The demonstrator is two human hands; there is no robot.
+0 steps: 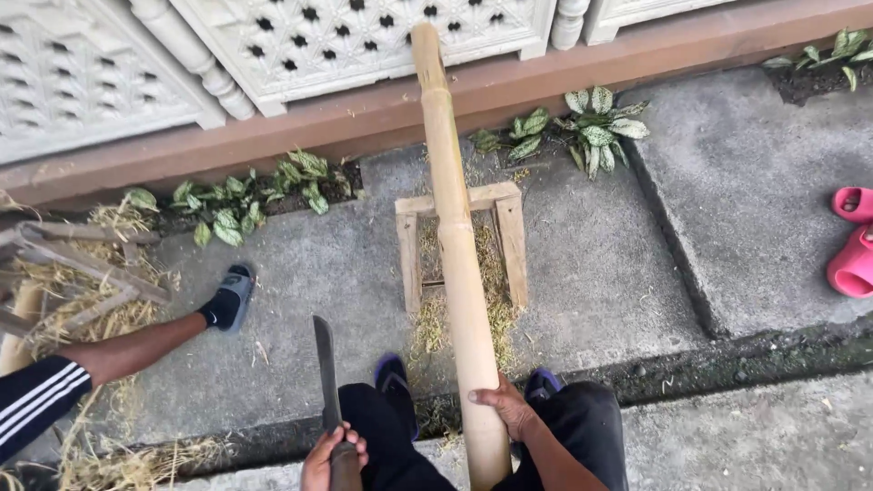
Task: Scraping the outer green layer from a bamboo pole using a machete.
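A head-worn camera looks down at a seated person's two hands. The left hand [329, 457], low in the view, is closed in a fist around the handle of a long knife [325, 371], whose dark blade points up and away over the concrete. The right hand [506, 405] is wrapped partly around a thick bamboo pole [457, 245], thumb on the near side, fingers curled behind it. The pole runs from between the person's knees up the middle of the view, resting across a small wooden frame [511, 238] on the ground, its far end leaning against a white latticed wall [318, 36]. Shavings lie under the frame. The person's blue slippers [393, 375] sit either side of the pole. At left, another person's leg [145, 345] stretches out beside a pile of dry straw [100, 309]. Pink slippers [855, 245] lie at the right edge, well apart.
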